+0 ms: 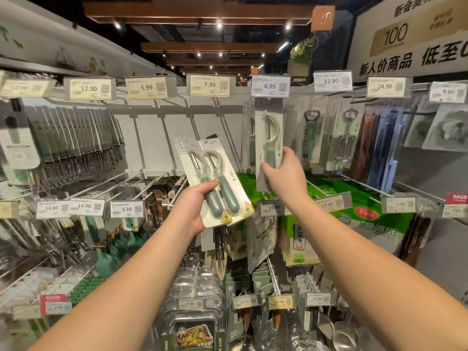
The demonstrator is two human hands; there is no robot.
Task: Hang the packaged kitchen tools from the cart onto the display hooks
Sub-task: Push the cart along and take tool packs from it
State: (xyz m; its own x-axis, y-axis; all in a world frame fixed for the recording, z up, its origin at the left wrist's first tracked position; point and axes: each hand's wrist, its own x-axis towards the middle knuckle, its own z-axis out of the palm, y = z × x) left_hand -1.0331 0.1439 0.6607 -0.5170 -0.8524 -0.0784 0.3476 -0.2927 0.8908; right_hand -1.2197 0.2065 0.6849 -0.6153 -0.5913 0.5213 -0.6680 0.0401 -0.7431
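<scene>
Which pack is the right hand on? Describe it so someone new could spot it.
Start at the top row of price tags and find the white 6.99 tag, right of centre. The peeler pack hanging directly below it, frontmost on that hook, is the one; the right hand grips its lower end. Unlike the bottle-opener pack to its right, it shows a curved blade over a green handle.

Both arms up fwd, left hand (193, 206) & right hand (285, 173) gripping.

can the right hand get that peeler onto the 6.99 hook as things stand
Probably yes. The right hand holds the peeler pack just under the 6.99 tag, with nothing in front of it; whether its hole is on the hook cannot be told.
</scene>
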